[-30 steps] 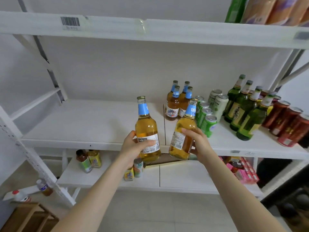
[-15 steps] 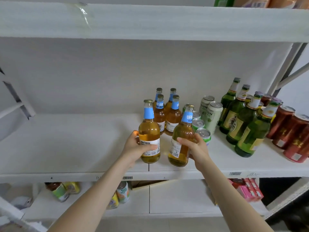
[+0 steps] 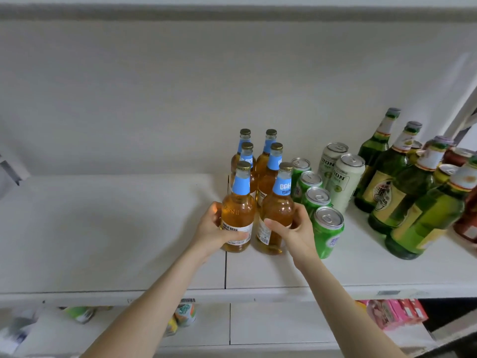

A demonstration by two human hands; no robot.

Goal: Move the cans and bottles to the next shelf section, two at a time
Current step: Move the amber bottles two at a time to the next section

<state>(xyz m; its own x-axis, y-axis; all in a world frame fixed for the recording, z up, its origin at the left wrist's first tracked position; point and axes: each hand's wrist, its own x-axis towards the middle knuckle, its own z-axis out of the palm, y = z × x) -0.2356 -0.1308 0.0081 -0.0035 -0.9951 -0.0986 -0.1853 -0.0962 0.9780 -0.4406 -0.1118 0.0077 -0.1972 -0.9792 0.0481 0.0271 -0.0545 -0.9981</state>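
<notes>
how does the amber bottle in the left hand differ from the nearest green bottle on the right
The amber bottle has a blue neck label; the green bottle has a white neck label and a yellow body label. The left hand grips the amber bottle; the green bottle stands untouched. The green bottle looks bigger. Both are glass, on the same white shelf.

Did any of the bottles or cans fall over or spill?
No. The amber bottles, green cans, white cans and green bottles all stand on the shelf, and no spill shows. The lower shelf is too blurry to tell.
</notes>
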